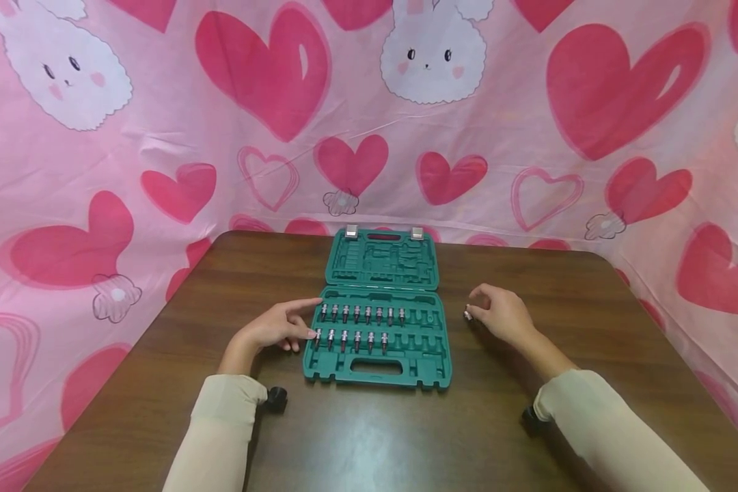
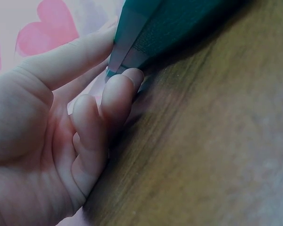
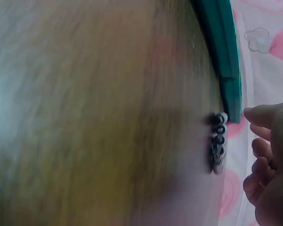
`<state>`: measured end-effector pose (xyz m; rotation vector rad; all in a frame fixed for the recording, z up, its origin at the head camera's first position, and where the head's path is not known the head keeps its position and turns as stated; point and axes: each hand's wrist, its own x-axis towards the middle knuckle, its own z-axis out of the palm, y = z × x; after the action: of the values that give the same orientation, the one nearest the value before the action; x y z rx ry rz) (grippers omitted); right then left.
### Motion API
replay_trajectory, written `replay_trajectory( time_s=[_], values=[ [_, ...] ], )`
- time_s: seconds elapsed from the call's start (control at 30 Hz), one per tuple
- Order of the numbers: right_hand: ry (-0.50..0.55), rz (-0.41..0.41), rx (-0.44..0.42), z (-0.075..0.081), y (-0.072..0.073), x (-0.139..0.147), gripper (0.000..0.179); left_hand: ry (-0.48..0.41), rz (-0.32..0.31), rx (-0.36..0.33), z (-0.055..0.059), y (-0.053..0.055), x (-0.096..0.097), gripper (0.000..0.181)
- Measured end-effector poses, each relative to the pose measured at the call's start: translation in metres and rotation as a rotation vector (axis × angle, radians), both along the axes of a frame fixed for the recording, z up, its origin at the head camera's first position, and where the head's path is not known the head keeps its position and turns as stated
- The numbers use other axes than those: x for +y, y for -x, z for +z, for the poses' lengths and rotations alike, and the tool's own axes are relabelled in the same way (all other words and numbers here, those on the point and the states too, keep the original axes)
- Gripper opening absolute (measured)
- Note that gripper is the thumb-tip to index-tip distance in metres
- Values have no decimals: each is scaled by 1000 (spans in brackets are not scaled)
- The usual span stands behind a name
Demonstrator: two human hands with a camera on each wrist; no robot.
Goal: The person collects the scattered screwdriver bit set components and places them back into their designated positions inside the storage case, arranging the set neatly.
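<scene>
Socket case [image 1: 441,342], green plastic, lies open mid-table. Behind it hangs creased pink cloth [image 1: 357,113] printed with glossy-looking red hearts [image 1: 615,89] and fluffy white rabbits [image 1: 433,82]. Below, the brown table [image 1: 344,444] shows streaked wood grain and a pale patch of glare. The case's lid [image 1: 383,254] leans back, moulded with shallow recesses, two shiny clasps [image 1: 352,233] at its top edge; the base holds two rows of slots. Only the left wrist view gives its outer side, finely pebbled under a smoother band. Cream sleeves [image 1: 212,427] end above both wrists. Left hand [image 1: 277,325] has thumb and index finger extended onto the case's left edge, touching rather than clamping. Right hand [image 1: 504,314] is loosely bent, seemingly holding nothing. Near its fingertips the head view shows just a silver speck; the right wrist view reveals a short row of loose sockets [image 3: 219,140], round and hollow-ended, beside the case. Smallest are the seated bits [image 1: 357,314], chrome above and darker below: eight behind, six in front, filling from the left.
</scene>
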<state>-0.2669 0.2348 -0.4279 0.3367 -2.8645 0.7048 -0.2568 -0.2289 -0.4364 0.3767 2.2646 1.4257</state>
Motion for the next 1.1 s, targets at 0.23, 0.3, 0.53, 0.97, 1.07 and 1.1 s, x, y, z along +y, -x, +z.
replay_trajectory(
  time_s=[0.23, 0.3, 0.53, 0.97, 1.07, 1.1],
  values=[
    [17, -16, -32, 0, -4, 17, 17, -5, 0, -4, 1, 0, 1, 72],
    [20, -26, -37, 0, -4, 21, 16, -4, 0, -3, 1, 0, 1, 72],
    [42, -51, -128, 1, -5, 29, 22, 10, -9, 9, 1, 0, 0, 73],
    [82, -34, -195, -9, -4, 37, 27, -5, -10, 1, 1, 0, 0, 73],
    [86, -29, -182, -11, -5, 37, 25, -2, -12, 5, 1, 0, 0, 73],
    [86, -26, -179, -11, -5, 37, 24, -2, -12, 7, 1, 0, 0, 73]
  ],
)
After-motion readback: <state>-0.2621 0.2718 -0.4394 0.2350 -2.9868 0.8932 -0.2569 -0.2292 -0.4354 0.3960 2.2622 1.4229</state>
